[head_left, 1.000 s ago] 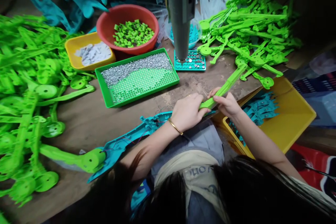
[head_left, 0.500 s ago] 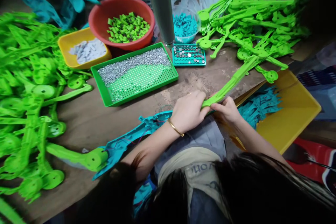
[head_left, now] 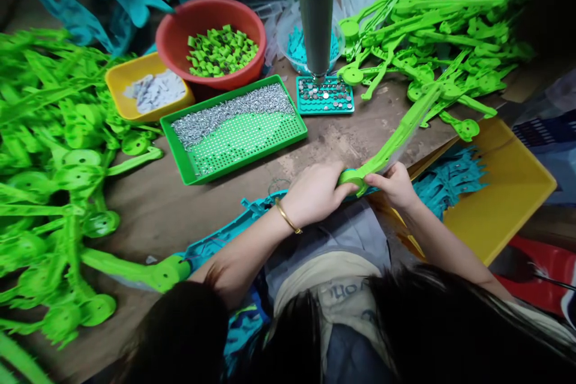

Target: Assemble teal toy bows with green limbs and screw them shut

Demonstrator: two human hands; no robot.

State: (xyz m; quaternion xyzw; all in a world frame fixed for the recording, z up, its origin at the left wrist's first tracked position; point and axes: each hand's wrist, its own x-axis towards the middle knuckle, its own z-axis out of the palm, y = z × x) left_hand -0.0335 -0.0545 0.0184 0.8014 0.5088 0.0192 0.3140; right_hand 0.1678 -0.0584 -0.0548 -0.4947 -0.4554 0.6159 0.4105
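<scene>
Across my lap and the table edge lies a long blue plastic part (head_left: 234, 223) with thin wires, partly hidden under my left forearm. A long green plastic arm (head_left: 396, 135) slants up and right from its right end. My left hand (head_left: 317, 191) is closed around that joint, its thumb against the green arm's round end. My right hand (head_left: 395, 186) pinches the green arm just beyond the round end, thumb on top. Another green arm (head_left: 155, 273) meets the blue part's left end.
A hanging grey cylindrical tool (head_left: 314, 24) has its tip over a teal tray (head_left: 348, 111) of small metal discs. Around are a green tray (head_left: 238, 168) of screws, a red bowl (head_left: 168, 42), a yellow tub (head_left: 119, 93), green-part heaps (head_left: 450, 18) and a yellow bin (head_left: 508, 192).
The hanging tool has swung right, over the teal tray. My left hand has shifted slightly left, so the green arm's round end now shows. My right hand keeps its pinch.
</scene>
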